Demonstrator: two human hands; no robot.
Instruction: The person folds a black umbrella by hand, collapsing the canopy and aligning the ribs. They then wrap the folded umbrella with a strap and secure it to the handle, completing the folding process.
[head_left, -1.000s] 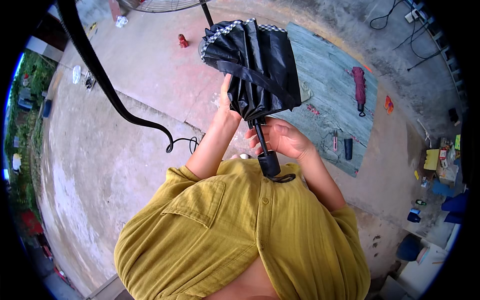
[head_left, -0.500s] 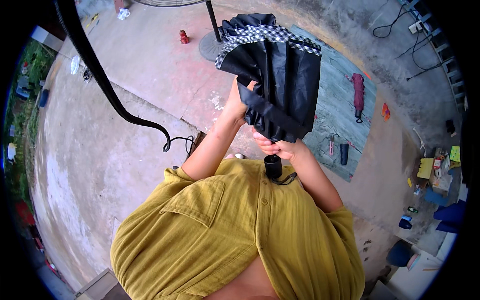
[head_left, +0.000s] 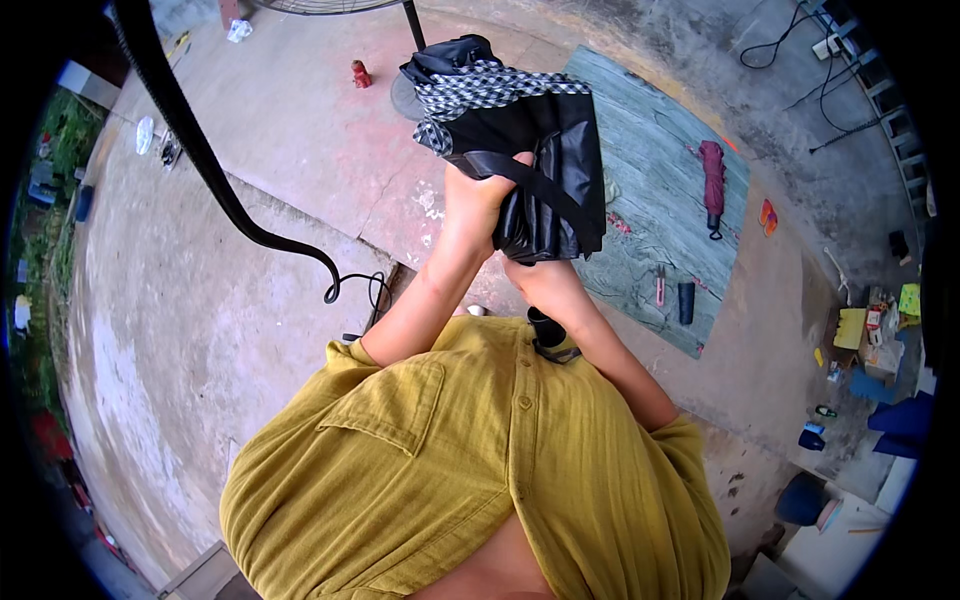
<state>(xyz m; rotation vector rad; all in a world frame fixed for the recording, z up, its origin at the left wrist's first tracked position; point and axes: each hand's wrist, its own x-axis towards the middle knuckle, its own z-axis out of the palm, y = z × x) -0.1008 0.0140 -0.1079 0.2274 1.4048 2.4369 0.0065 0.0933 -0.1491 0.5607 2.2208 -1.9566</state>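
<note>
In front of my chest I hold a folded black umbrella (head_left: 575, 140) with a black-and-white checked border. My left hand (head_left: 473, 205) is closed round the left side of its gathered canopy, the thumb lying near a loose black strap (head_left: 555, 190). Below the canopy, my right hand (head_left: 545, 285) is closed at the umbrella's lower end, its fingers mostly hidden under the cloth. The black handle (head_left: 546, 328) shows below the right hand, close to my shirt, with a wrist cord at its end.
To the right, a greenish mat (head_left: 640, 130) bears a maroon folded umbrella (head_left: 712, 180), a slim pink-handled tool (head_left: 660, 287) and a black cylinder (head_left: 686, 303). A stand fan (head_left: 414, 25) and a small red figure (head_left: 360, 74) stand ahead. A thick black strap (head_left: 215, 185) hangs at left.
The umbrella has shifted left and tilted. My left hand has moved up, its thumb now over the canopy. My right hand has turned and slid further under the cloth.
</note>
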